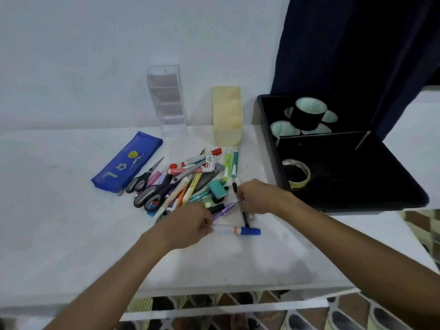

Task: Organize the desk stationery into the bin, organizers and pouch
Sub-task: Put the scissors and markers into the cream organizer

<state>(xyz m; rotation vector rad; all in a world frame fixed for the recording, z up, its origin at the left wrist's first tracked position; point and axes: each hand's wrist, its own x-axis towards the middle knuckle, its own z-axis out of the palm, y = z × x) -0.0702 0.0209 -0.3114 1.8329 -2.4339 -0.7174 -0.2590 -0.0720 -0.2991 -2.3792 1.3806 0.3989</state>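
Left hand (190,221): fingers curled, pinching the white end of a blue-capped marker (237,230) that lies flat on the desk (59,222), just clear of the pile on its near side. Right hand (256,196): fingers curled around thin black pens (245,216) at the pile's near right edge; I cannot tell how many, since the knuckles hide the grip. A purple pen (225,210) lies between the two hands, touching or nearly touching both.

The pile (185,182) sits mid-desk: markers, highlighters, two pairs of scissors (152,189), all crossed over one another. Receivers: blue pouch (127,161) flat to the left, clear organizer (167,103) and cream organizer (227,115) upright at the back, black bin (269,139) to the right, already holding tape rolls (307,115).

Judgement: the step is sorting pens out of the pile; most of the job remains.

Notes for doing it well:
- I lift the marker straight up by its end before swinging it, so the cap does not rake the purple pen.
- I gather right-hand pens parallel, tips one way, before carrying.
- I lower them end first into an organizer; both stand narrow and may tip if knocked.
- I leave the scissors until the pens lying over them are gone.
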